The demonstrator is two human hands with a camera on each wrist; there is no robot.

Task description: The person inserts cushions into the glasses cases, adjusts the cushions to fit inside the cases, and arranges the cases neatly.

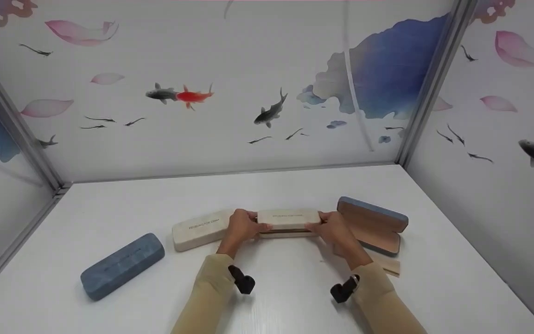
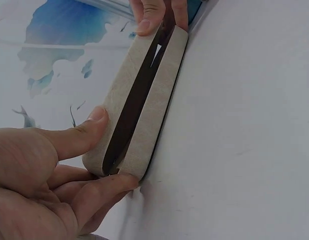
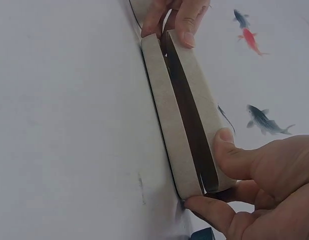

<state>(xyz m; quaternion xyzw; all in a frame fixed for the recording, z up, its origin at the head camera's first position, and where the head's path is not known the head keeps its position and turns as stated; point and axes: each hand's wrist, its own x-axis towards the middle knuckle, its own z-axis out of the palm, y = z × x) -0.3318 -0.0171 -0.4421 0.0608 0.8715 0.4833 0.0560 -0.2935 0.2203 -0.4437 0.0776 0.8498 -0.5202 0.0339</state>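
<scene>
A cream glasses case (image 1: 288,220) with small lettering on its lid lies crosswise between both hands. Its lid stands slightly ajar, and a dark gap runs along the front. At the left end, my left hand (image 1: 243,226) grips the case, thumb on the lid (image 2: 119,85) and fingers at the lower half (image 2: 157,105). My right hand (image 1: 337,233) holds the other end the same way, its thumb against the lid (image 3: 197,95). The inside of the case is mostly hidden in shadow. Another cream case (image 1: 200,230), closed, lies just left of my left hand.
A closed blue glasses case (image 1: 122,266) lies at the left of the white table (image 1: 285,301). Beyond my right hand rests an open blue case (image 1: 373,222) with a brown lining. A flat beige piece (image 1: 387,264) shows partly behind the right forearm. Printed panels wall the table.
</scene>
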